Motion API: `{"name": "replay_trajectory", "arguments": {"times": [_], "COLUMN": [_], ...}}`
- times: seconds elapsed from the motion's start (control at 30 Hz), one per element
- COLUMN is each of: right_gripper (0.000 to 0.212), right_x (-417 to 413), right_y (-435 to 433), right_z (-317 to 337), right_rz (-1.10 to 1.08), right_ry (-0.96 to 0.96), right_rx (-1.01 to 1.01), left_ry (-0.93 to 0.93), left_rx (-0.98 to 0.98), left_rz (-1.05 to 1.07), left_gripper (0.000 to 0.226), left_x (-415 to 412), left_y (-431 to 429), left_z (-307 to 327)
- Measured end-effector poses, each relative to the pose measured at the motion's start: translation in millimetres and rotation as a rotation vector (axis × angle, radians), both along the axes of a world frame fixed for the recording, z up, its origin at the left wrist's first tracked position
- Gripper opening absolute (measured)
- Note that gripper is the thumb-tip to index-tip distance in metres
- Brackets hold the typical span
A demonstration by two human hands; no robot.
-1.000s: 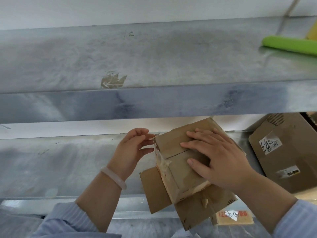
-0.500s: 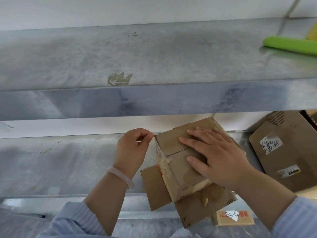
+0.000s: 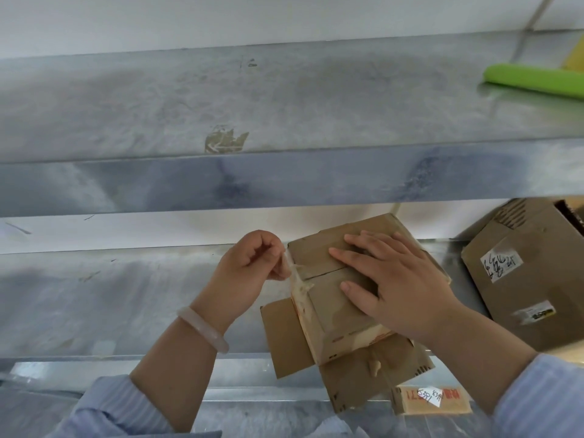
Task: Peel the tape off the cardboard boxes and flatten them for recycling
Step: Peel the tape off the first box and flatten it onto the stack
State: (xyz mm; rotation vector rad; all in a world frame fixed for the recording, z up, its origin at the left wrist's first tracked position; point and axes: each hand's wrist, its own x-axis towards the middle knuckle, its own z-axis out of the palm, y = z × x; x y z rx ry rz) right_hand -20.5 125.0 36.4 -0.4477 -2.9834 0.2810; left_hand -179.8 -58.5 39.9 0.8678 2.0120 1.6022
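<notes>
Brown cardboard box (image 3: pixel 335 298); pale-blue striped sleeve (image 3: pixel 543 396); lime-green roll (image 3: pixel 534 80).

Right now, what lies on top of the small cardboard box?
The right hand rests flat on the small cardboard box, covering part of its flap seam. The left hand pinches tape at its edge.

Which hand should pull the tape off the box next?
Left. The left hand pinches the loose tape at the box edge, so it can likely just pull. The right hand lies flat on top, bracing it.
</notes>
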Motion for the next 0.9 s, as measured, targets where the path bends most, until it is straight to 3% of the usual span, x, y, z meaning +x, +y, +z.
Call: {"name": "replay_trajectory", "arguments": {"times": [0.1, 0.23, 0.3, 0.47, 0.57, 0.7, 0.9], "right_gripper": [0.060, 0.060, 0.060, 0.060, 0.059, 0.059, 0.060], "right_x": [-1, 0, 0, 1, 1, 2, 1], "right_y": [0, 0, -1, -1, -1, -3, -6], "right_z": [-1, -2, -2, -2, -1, -1, -1], "right_rz": [-0.002, -0.006, -0.008, -0.010, -0.009, -0.012, -0.020], "right_ry": [-0.006, -0.009, -0.005, 0.000, 0.009, 0.014, 0.015], "right_rx": [0.005, 0.017, 0.018, 0.013, 0.011, 0.024, 0.019], "left_ry": [-0.115, -0.073, 0.010, 0.464, 0.552, 0.572, 0.776], "left_rx": [-0.010, -0.072, -0.109, -0.237, -0.216, -0.292, -0.220], "left_rz": [0.052, 0.196, 0.235, 0.229, 0.242, 0.136, 0.198], "left_gripper": [0.015, 0.029, 0.024, 0.016, 0.008, 0.031, 0.005], "left_x": [5, 10, 10, 15, 17, 20, 24], "left_y": [10, 19, 19, 11, 4, -4, 0], "left_z": [1, -6, -10, -16, -19, -25, -23]}}
